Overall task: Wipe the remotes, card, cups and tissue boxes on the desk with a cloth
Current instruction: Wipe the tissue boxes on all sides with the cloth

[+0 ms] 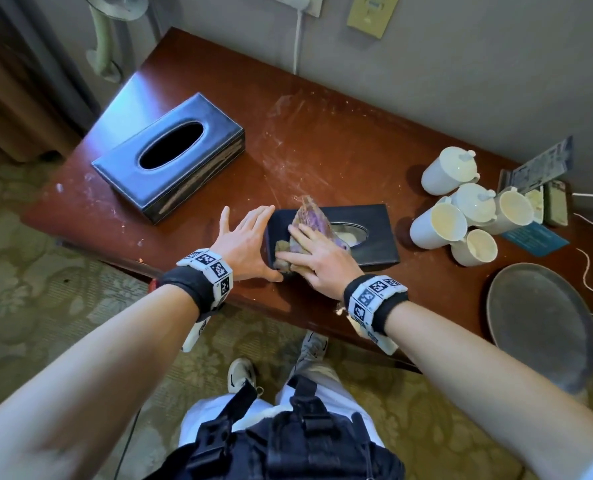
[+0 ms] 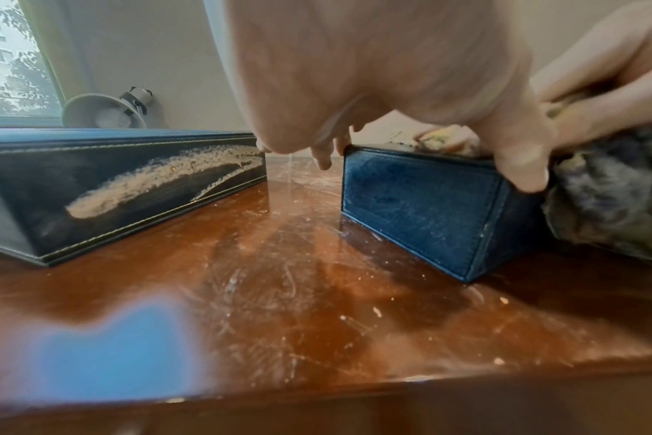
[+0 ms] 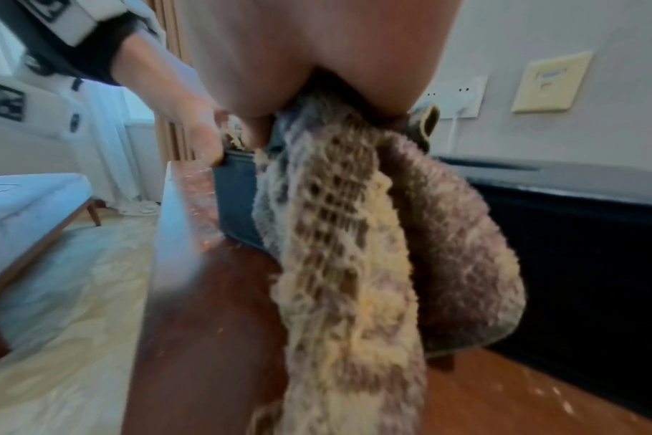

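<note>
A small dark tissue box (image 1: 374,237) lies near the desk's front edge. My right hand (image 1: 317,256) lies flat on a purple and tan cloth (image 1: 308,223), pressing it onto the box's left top. In the right wrist view the cloth (image 3: 347,250) hangs down the box's front side (image 3: 577,250). My left hand (image 1: 250,237) braces the box's left end with spread, straight fingers, the thumb (image 2: 522,167) on the near corner. A larger dark tissue box (image 1: 170,157) sits further left, a pale smear on its side (image 2: 149,182). White cups (image 1: 461,209), remotes (image 1: 554,202) and a blue card (image 1: 534,239) lie at the right.
The red-brown desk (image 1: 305,140) is scratched and dusty. A round grey tray (image 1: 544,323) overhangs the front right corner, with white cables (image 1: 589,285) beside it. A wall with sockets runs along the back. A lamp base (image 2: 105,111) stands beyond the large box.
</note>
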